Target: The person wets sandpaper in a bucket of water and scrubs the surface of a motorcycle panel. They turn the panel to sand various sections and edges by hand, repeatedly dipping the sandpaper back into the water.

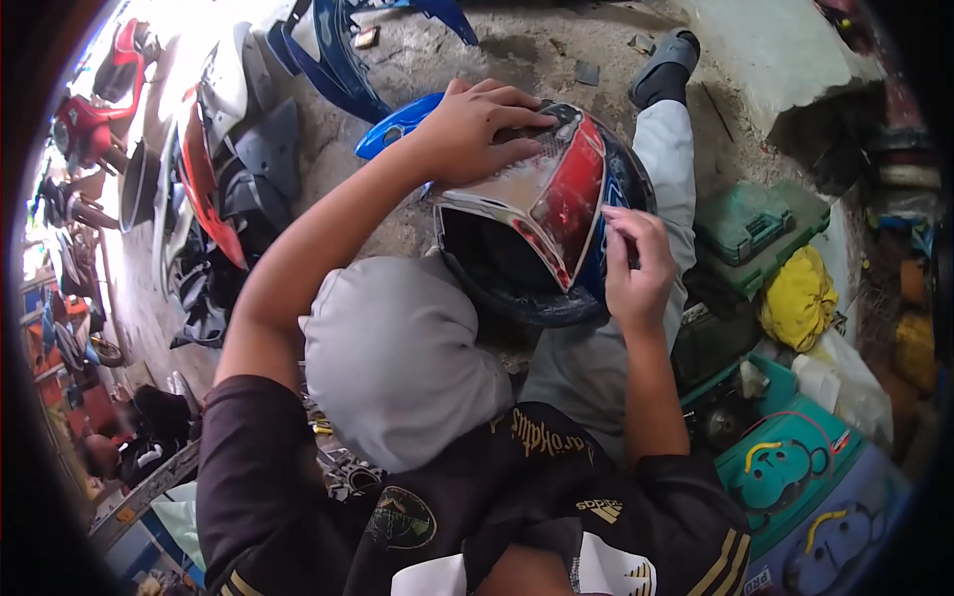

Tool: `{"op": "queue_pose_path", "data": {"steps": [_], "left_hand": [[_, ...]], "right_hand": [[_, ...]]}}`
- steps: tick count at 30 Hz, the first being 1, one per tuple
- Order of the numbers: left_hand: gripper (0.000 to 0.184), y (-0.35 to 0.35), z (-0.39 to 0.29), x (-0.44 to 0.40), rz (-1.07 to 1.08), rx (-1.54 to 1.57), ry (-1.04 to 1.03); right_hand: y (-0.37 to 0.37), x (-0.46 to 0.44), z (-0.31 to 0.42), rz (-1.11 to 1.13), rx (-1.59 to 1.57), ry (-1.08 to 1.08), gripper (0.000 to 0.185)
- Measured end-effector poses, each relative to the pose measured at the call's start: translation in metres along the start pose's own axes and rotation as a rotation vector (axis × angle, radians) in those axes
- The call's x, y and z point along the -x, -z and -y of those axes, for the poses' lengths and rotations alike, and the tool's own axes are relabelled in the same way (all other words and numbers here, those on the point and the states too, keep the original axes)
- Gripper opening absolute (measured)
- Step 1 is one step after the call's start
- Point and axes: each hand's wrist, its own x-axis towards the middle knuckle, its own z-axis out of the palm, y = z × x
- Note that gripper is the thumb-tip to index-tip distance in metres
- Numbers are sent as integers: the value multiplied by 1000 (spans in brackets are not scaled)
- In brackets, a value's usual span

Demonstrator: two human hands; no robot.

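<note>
A full-face helmet with worn red, blue and bare greyish areas [571, 184] rests against my legs, its dark face opening turned toward me. My left hand [487, 124] lies on top of the shell with its fingers spread. On the other side, my right hand [638, 258] has its fingers bent and pressed together at the blue edge of the helmet. Whatever is between those fingertips is too small to make out. My bent left knee in grey trousers [397, 348] is beside the helmet.
Blue plastic fairings [343, 74] lie ahead on the concrete floor. Red and white motorcycle panels [204, 179] stand at the left. At the right are a green case [760, 233], a yellow bag [800, 298] and a teal toolbox [785, 457].
</note>
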Motion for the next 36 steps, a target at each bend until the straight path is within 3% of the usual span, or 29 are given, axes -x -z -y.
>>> {"op": "queue_pose_path", "data": {"steps": [5, 9, 13, 16, 18, 20, 23, 26, 30, 35, 36], "left_hand": [[41, -5, -1, 7, -127, 101, 31], [40, -13, 1, 7, -167, 122, 55], [38, -15, 1, 9, -198, 116, 49], [37, -9, -3, 6, -163, 56, 52], [37, -9, -3, 7, -177, 60, 58], [37, -9, -4, 8, -175, 54, 67], [37, -9, -5, 7, -170, 38, 63], [37, -10, -4, 8, -171, 36, 63], [37, -10, -5, 5, -159, 43, 67], [36, -7, -6, 8, -170, 60, 77], [36, -8, -5, 7, -168, 56, 72]], "right_hand": [[-18, -38, 13, 390, -4, 421, 21], [-19, -61, -8, 408, 92, 453, 18], [-9, -67, 12, 628, 127, 553, 19], [-11, -71, -17, 536, 157, 458, 21], [-15, -63, 11, 598, 30, 480, 33], [-18, -62, 20, 589, 49, 448, 33], [-20, -67, -9, 437, 164, 377, 33], [-24, -57, 28, 553, 50, 439, 35], [-20, -74, -16, 437, 194, 418, 32], [-15, -67, 16, 632, 96, 533, 25], [-16, -70, -1, 547, 148, 547, 25]]}}
